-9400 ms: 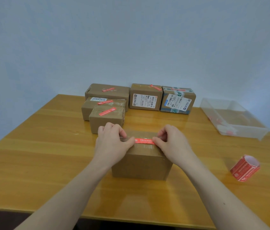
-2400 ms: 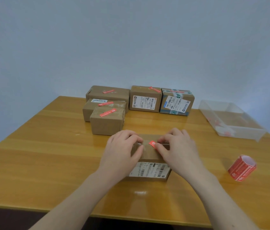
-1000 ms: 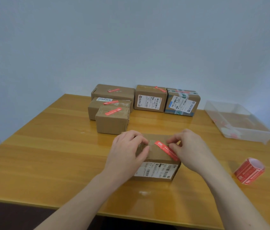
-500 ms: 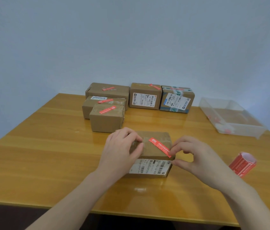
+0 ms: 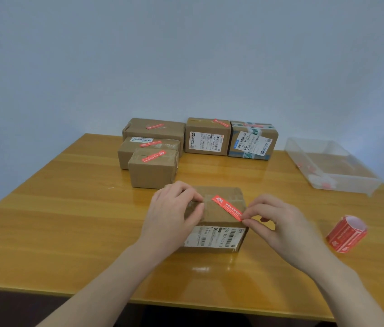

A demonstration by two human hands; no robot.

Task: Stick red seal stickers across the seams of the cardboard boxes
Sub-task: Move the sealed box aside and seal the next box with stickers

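Red seal sticker [image 5: 227, 208] is lying diagonally across the top of the near box [image 5: 214, 218] at the table's [image 5: 68, 208] middle; thin and floppy, I judge, so I'm pinching its near end with my right hand [image 5: 278, 223]. My left hand [image 5: 174, 215] is gripping the box. I'm counting 6 boxes, 1 sticker roll [image 5: 346, 233], 1 clear bin [image 5: 332, 166].

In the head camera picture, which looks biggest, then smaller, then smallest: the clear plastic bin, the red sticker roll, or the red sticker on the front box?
1. Clear plastic bin
2. Red sticker roll
3. Red seal sticker on the near cardboard box

The bin sits farther away, yet looks largest.
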